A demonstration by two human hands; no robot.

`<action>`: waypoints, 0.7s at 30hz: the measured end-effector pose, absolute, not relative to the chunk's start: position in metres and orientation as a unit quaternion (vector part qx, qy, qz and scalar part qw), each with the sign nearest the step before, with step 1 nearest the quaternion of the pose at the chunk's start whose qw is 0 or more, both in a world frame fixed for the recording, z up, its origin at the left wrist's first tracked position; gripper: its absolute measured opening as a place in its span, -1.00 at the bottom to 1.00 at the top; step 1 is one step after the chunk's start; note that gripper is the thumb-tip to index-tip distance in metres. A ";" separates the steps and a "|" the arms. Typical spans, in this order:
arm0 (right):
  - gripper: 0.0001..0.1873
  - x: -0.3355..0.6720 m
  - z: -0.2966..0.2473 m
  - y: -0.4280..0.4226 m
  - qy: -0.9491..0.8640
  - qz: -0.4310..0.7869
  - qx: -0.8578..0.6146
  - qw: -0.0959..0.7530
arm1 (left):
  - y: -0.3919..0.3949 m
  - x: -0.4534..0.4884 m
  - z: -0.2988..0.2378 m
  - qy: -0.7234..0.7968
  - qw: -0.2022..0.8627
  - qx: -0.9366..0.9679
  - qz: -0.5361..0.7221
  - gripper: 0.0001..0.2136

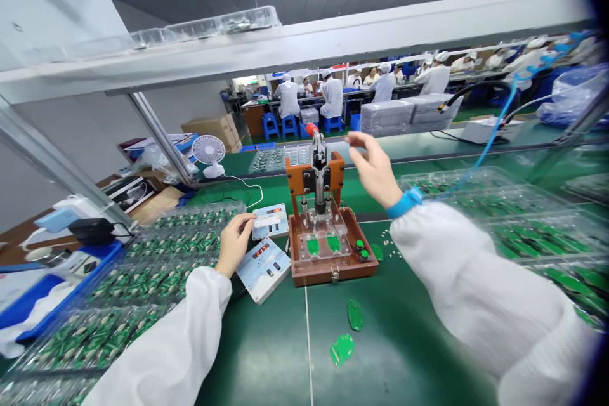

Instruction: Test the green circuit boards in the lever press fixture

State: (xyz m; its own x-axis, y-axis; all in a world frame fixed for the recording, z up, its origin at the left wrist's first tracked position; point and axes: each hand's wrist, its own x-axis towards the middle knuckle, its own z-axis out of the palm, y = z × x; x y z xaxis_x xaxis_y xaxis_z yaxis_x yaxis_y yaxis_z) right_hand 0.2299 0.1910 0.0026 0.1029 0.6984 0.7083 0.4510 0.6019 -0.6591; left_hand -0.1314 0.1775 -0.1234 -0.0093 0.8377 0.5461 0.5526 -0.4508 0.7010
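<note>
- Here's the one head-worn camera, looking forward and down over the green bench (266,355) from the wearer's side.
- Close in, left hand (235,243) and right hand (373,168) flank the press fixture (320,193) near mid-frame.
- It's wide and tilted, too: the shelf (333,44) slopes up rightward, seated workers (333,98) show small, far off, and the right edge falls dark.

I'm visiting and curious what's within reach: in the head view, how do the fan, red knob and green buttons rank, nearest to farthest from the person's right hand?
From the right hand:
1. Red knob: just to its left.
2. Green buttons: below it; the two are too close together to rank separately.
3. Fan: well off to the left.
</note>
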 end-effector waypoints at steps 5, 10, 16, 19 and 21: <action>-0.42 0.193 0.083 0.231 -0.680 0.247 -0.438 0.534 | 0.183 -0.135 -0.135 0.514 0.159 0.675 0.504 -0.73; -0.64 0.174 0.119 0.199 -0.711 0.258 -0.349 0.553 | 0.182 -0.132 -0.136 0.515 0.164 0.675 0.503 -0.75; -0.70 0.177 0.085 0.089 -0.760 0.023 -0.312 0.569 | 0.176 -0.126 -0.134 0.509 0.171 0.690 0.485 -0.76; -0.63 0.177 0.058 0.064 -0.770 -0.016 -0.315 0.555 | 0.174 -0.123 -0.133 0.508 0.173 0.698 0.475 -0.76; -0.59 0.176 0.042 0.060 -0.762 -0.029 -0.319 0.562 | 0.173 -0.122 -0.133 0.508 0.176 0.700 0.470 -0.75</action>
State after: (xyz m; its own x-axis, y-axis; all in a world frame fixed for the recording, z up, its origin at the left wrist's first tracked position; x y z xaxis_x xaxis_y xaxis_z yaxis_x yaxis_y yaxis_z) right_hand 0.1765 0.0600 0.0419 -0.1635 0.4536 0.8761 0.5199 0.7943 -0.3142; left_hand -0.1215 0.1726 -0.1325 0.0427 0.8764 0.4797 0.5454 -0.4228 0.7237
